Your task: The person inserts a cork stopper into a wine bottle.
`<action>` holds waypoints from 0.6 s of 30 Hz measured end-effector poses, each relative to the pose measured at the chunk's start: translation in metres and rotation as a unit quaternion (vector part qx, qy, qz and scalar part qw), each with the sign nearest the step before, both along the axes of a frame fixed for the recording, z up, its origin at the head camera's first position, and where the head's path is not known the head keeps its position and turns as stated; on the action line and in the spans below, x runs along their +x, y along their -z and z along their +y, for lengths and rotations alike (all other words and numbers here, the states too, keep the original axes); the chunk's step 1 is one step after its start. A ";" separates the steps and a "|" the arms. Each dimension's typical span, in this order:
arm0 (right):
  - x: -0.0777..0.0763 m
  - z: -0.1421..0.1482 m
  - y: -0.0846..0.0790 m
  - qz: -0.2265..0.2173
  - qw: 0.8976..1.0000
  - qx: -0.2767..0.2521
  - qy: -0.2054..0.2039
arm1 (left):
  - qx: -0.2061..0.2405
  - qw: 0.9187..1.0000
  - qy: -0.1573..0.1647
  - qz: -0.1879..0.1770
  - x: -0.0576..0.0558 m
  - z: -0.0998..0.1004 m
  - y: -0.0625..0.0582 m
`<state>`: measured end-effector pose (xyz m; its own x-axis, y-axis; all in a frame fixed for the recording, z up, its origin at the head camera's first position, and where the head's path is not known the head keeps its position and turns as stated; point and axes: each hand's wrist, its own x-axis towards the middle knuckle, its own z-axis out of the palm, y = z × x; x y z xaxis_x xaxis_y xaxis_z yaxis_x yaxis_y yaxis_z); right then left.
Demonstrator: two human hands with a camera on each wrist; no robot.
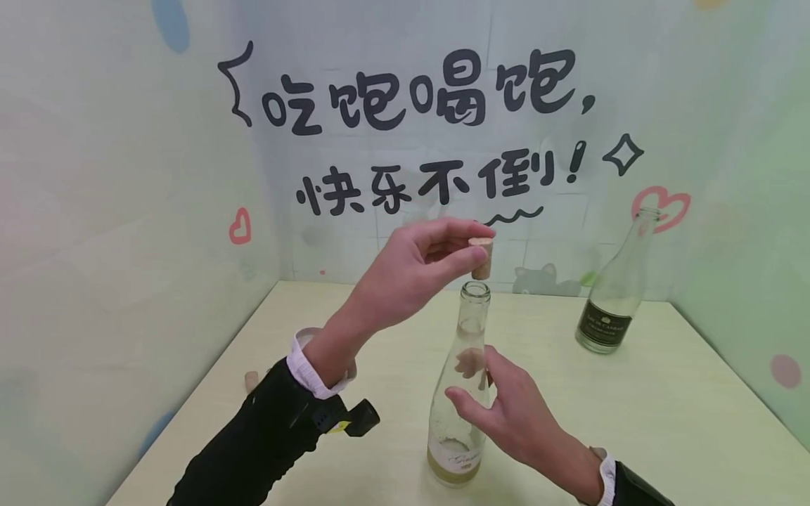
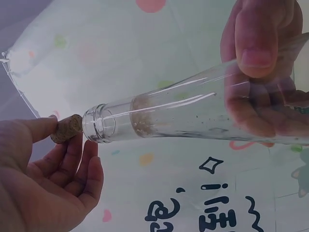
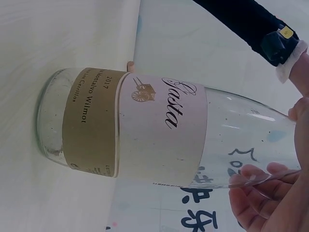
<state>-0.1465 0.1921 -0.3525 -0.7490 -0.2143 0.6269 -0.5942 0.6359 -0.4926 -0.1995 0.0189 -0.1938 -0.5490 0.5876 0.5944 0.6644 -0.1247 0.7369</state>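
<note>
Tan cylindrical cork [image 1: 483, 269] pinched in my left fingers [image 1: 457, 228], right fingers [image 3: 243, 203] gripping the clear glass bottle [image 1: 449, 430] just below.

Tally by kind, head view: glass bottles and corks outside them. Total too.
Glass bottles: 2 (front bottle in the right hand, back bottle)
Corks: 2 (held cork in the left hand, plus a cork-like piece by the left sleeve)
Total: 4
</note>
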 end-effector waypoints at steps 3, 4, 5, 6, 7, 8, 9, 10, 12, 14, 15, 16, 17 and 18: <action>0.000 0.000 0.000 -0.002 1.000 -0.002 -0.002 | -0.011 1.000 -0.007 0.009 0.002 0.001 0.002; 0.001 0.000 0.000 -0.002 1.000 -0.002 -0.003 | -0.013 1.000 -0.011 0.012 0.002 0.000 0.003; 0.001 0.000 0.000 -0.001 1.000 -0.002 -0.003 | -0.015 1.000 -0.014 0.014 0.002 0.000 0.003; 0.001 0.000 0.000 0.000 1.000 -0.002 -0.003 | -0.018 1.000 -0.018 0.017 0.002 0.000 0.004; 0.001 -0.001 0.000 0.000 1.000 -0.002 -0.003 | -0.020 0.999 -0.021 0.020 0.002 0.000 0.005; 0.001 0.000 0.000 0.000 1.000 -0.002 -0.002 | -0.022 0.999 -0.024 0.021 0.002 -0.001 0.005; 0.001 0.000 0.000 0.000 1.000 -0.002 -0.002 | -0.025 0.999 -0.027 0.022 0.002 -0.001 0.006; 0.001 0.000 0.000 -0.001 1.000 -0.001 -0.001 | -0.028 0.999 -0.029 0.024 0.002 -0.001 0.007; 0.001 0.000 0.000 -0.001 1.000 -0.001 0.000 | -0.034 0.999 -0.033 0.027 0.002 -0.001 0.008; 0.002 0.000 0.000 -0.001 1.000 -0.001 0.000 | -0.037 0.998 -0.037 0.032 0.003 -0.001 0.010; 0.002 0.000 0.000 -0.001 1.000 -0.001 0.000 | -0.038 0.998 -0.038 0.034 0.003 -0.001 0.010; 0.002 0.000 0.000 -0.001 1.000 -0.001 0.000 | -0.039 0.998 -0.040 0.037 0.003 -0.001 0.011; 0.002 0.000 0.000 -0.001 1.000 -0.001 0.000 | -0.040 0.998 -0.042 0.039 0.003 -0.001 0.012; 0.002 0.000 0.000 -0.001 1.000 -0.001 0.001 | -0.041 0.997 -0.043 0.043 0.003 -0.001 0.012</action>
